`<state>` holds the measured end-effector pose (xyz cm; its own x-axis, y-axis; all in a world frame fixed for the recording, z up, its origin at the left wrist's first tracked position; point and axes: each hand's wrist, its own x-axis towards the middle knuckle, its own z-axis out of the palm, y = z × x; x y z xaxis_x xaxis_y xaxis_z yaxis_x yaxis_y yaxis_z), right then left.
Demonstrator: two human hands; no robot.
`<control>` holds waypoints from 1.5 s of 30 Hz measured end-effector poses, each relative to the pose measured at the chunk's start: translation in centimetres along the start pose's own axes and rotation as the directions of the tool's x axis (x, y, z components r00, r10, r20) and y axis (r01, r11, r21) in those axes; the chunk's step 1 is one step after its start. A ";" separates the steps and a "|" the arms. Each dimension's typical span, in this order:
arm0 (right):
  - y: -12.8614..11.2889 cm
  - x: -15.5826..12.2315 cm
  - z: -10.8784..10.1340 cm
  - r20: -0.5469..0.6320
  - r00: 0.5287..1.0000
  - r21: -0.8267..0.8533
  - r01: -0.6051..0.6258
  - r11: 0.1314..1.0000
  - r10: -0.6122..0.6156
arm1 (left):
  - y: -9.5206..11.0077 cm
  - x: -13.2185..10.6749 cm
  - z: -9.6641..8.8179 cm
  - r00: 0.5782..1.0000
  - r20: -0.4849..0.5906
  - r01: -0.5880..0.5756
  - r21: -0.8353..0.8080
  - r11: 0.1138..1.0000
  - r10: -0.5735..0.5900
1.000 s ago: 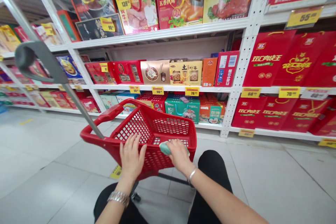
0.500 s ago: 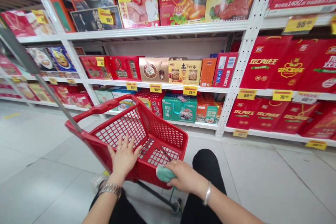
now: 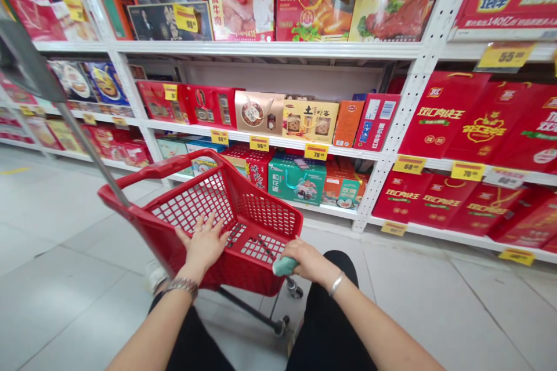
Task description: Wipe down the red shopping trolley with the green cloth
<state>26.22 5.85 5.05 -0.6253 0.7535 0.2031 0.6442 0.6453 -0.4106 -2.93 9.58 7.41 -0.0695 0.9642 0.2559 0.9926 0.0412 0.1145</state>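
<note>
A red plastic shopping basket (image 3: 261,214) on small wheels stands on the floor in front of me, tilted toward the left. My left hand (image 3: 202,245) lies on its near rim with fingers spread over the mesh. My right hand (image 3: 307,259) is closed around a green cloth (image 3: 284,266) and presses it against the basket's near right corner. The basket's grey pull handle (image 3: 82,139) slants up to the left and out of view. My knees in black trousers (image 3: 335,324) show below.
White store shelving (image 3: 270,49) filled with red and yellow gift boxes and yellow price tags runs across the back. A white shelf upright (image 3: 383,185) stands to the right of the basket. Grey floor tiles (image 3: 435,301) spread left and right.
The basket has rolled left and tilted, showing its wheels. My right hand with the cloth slid from the near rim's middle to the right corner. My left hand stayed on the rim.
</note>
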 end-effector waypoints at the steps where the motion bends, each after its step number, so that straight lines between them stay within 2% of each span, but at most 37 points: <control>1: -0.2 0.1 0.0 0.012 1.000 0.012 0.006 1.000 -0.006 | -0.2 0.3 0.0 1.000 0.012 -0.009 0.007 1.000 0.009; 5: -1.6 -0.1 1.1 -0.005 1.000 0.076 0.004 0.997 -0.003 | -1.6 1.5 -0.1 0.997 0.044 -0.067 0.067 0.995 0.064; 8: -3.0 -0.5 3.0 -0.078 0.996 0.198 0.049 0.979 -0.034 | -2.0 1.9 -0.1 0.999 -0.031 -0.039 0.149 0.988 0.045; 11: -4.1 -0.9 4.8 -0.155 0.988 0.388 0.083 0.918 -0.024 | -0.6 1.0 0.5 0.990 -0.141 0.027 0.139 0.990 -0.007; 14: -4.9 -0.7 5.8 -0.251 0.963 0.481 0.033 0.876 0.102 | 1.9 -1.4 2.0 0.991 -0.122 0.062 0.055 0.997 -0.055; 16: -5.3 -0.2 6.3 -0.338 0.928 0.438 0.009 0.899 0.156 | 3.2 -3.4 3.1 0.991 -0.122 0.050 0.025 0.998 -0.047; 19: -6.1 0.9 7.2 -0.435 0.891 0.262 -0.011 0.965 0.128 | 3.7 -5.7 3.8 0.987 -0.147 0.061 0.016 0.998 -0.058; 21: -6.7 1.6 8.0 -0.424 0.905 0.098 -0.002 0.995 0.044 | 3.1 -6.4 3.7 0.986 -0.151 0.074 0.018 0.997 -0.070; 24: -7.0 1.9 9.2 -0.344 0.930 -0.118 0.095 0.988 -0.130 | 1.8 -6.5 3.3 0.983 -0.162 0.095 0.026 0.995 -0.090; 26: -6.4 1.5 9.7 -0.354 0.913 -0.181 0.145 0.973 -0.201 | 0.8 -6.3 3.2 0.980 -0.159 0.126 0.029 0.992 -0.120; 28: -4.8 0.8 9.5 -0.412 0.887 -0.177 0.144 0.974 -0.206 | -0.1 -6.1 3.1 0.981 -0.131 0.146 0.029 0.989 -0.141; 31: -1.5 -0.9 7.9 -0.477 0.869 -0.097 0.102 0.990 -0.136 | -0.9 -6.0 3.0 0.987 -0.091 0.137 0.024 0.990 -0.135; 34: 1.4 -2.4 5.5 -0.552 0.833 0.034 -0.025 0.999 0.039 | -0.9 -6.0 2.6 0.992 -0.062 0.112 0.009 0.994 -0.111; 36: 2.1 -2.7 4.2 -0.605 0.778 0.125 -0.118 0.985 0.169 | -0.6 -6.2 2.4 0.994 -0.045 0.104 -0.002 0.995 -0.104; 38: 1.6 -2.3 3.8 -0.617 0.751 0.189 -0.149 0.971 0.235 | -0.2 -6.4 2.1 0.994 -0.038 0.101 -0.012 0.995 -0.102; 42: -0.8 -0.3 5.5 -0.528 0.813 0.259 -0.124 0.958 0.248 | 0.4 -7.6 2.1 0.995 -0.039 0.089 -0.022 0.996 -0.090; 45: -0.9 1.8 6.6 -0.445 0.856 0.274 -0.150 0.950 0.263 | 0.5 -8.7 2.2 0.996 -0.055 0.069 -0.017 0.997 -0.070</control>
<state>21.65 5.81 -0.10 -0.1696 0.8709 0.4613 0.5849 0.4656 -0.6641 -1.58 1.78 3.09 -0.1443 0.9430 0.2998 0.9836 0.1035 0.1480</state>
